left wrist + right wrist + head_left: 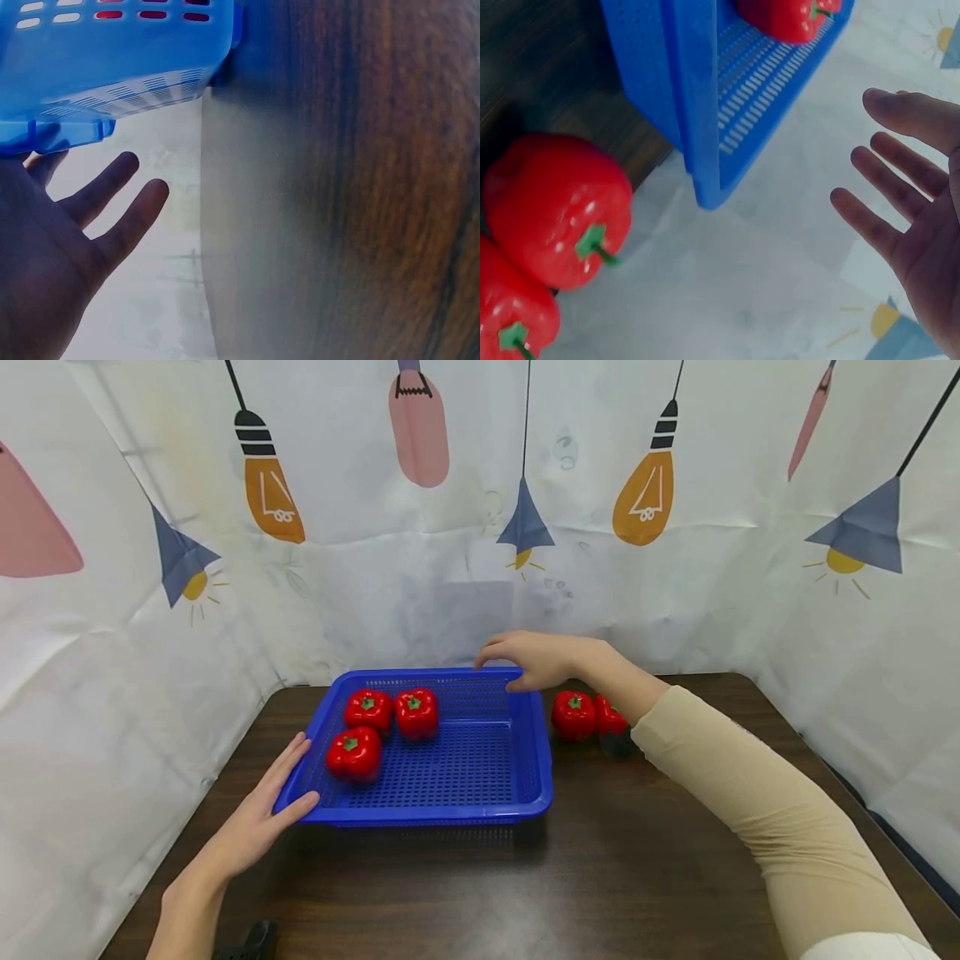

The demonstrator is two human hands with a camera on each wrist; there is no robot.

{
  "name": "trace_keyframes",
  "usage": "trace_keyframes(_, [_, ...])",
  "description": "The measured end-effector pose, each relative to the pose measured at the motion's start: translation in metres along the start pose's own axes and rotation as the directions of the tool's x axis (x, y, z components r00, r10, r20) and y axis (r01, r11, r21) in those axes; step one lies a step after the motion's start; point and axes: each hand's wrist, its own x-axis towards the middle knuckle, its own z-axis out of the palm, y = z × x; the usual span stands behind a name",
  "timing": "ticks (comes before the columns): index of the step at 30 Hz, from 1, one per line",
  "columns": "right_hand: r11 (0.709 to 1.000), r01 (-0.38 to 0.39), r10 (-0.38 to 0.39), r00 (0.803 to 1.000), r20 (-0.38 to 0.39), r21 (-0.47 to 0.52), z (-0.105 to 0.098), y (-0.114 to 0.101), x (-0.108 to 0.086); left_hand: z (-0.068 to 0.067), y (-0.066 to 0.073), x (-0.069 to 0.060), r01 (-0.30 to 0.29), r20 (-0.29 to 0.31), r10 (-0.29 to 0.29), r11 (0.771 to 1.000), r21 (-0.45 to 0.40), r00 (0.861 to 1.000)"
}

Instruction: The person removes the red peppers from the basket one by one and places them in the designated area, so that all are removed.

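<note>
A blue plastic basket with slotted walls stands on the dark table. Three red bell peppers are grouped in its left half. My left hand lies against the basket's front left corner, thumb over the rim and fingers stretched along the left side. In the left wrist view its fingers look straight and spread. Above the back right corner hovers my right hand, fingers loosely bent. The right wrist view shows that palm empty and apart from the basket. Two more bell peppers sit right of the basket.
Wooden table under everything, with printed white cloth hanging behind and at both sides. A small black object shows at the lower left edge. My right forearm partly covers the rightmost pepper.
</note>
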Motion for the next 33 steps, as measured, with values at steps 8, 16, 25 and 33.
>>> trace_keyframes(8, [0.999, 0.012, -0.014, 0.999, 0.041, 0.035, 0.005, -0.010, 0.023, 0.001, -0.002, 0.000, 0.003, -0.003, -0.003, 1.000, -0.002, 1.000])
trace_keyframes(16, [1.000, 0.027, -0.028, 0.998, 0.053, 0.016, 0.013, -0.017, 0.048, 0.001, 0.000, 0.002, 0.001, -0.002, -0.001, 1.000, -0.023, 1.000])
trace_keyframes(25, [0.999, 0.027, -0.029, 0.996, 0.081, 0.029, 0.031, -0.030, 0.080, 0.001, 0.001, 0.003, 0.004, -0.008, -0.005, 1.000, -0.029, 1.000])
trace_keyframes(33, [1.000, 0.024, -0.026, 0.995, 0.101, 0.017, 0.046, -0.034, 0.098, 0.002, 0.001, 0.002, 0.003, -0.014, -0.004, 0.999, -0.032, 1.000])
